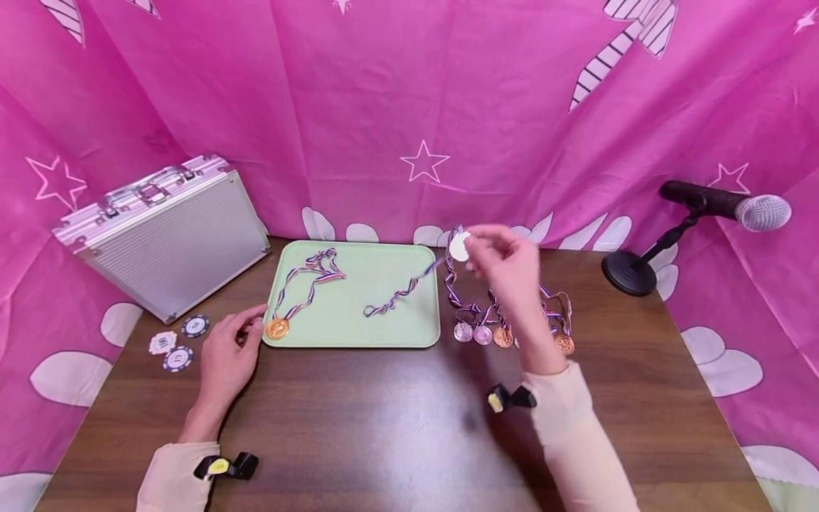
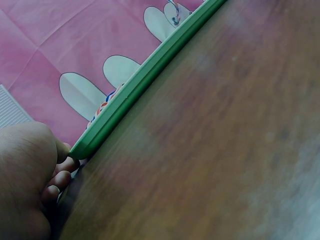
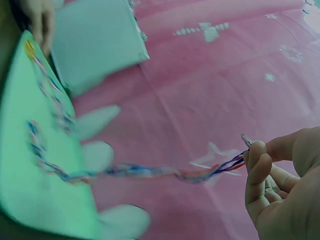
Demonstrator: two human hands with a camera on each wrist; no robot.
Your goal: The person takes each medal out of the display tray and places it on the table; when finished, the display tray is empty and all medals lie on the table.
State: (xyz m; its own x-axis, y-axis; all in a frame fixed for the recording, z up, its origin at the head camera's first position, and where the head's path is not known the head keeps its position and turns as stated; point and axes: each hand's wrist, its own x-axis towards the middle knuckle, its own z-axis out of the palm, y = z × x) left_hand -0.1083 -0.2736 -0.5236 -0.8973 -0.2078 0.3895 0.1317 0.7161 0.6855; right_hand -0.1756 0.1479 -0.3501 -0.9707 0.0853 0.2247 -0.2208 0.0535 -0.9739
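Observation:
A silver medal (image 1: pixel 458 247) is pinched between the thumb and fingers of my right hand (image 1: pixel 505 263), raised above the tray's right end. Its twisted striped ribbon (image 3: pixel 135 171) trails down to the left, the far end lying on the light green tray (image 1: pixel 358 336). My left hand (image 1: pixel 232 352) holds the tray's near left corner, thumb at the rim (image 2: pixel 80 150) and the other fingers curled below. On the tray's left side lies a gold medal (image 1: pixel 278 328), its ribbon (image 1: pixel 311 291) spread behind it. Several silver and bronze-coloured medals (image 1: pixel 483 335) lie right of the tray, partly hidden by my right arm.
A silver case (image 1: pixel 173 242) stands at the back left, with several poker chips (image 1: pixel 178 358) in front of it. At the back right is a microphone (image 1: pixel 726 203) on a black stand (image 1: pixel 630 272). A pink curtain (image 1: pixel 371 107) hangs behind the wooden table (image 1: pixel 358 427).

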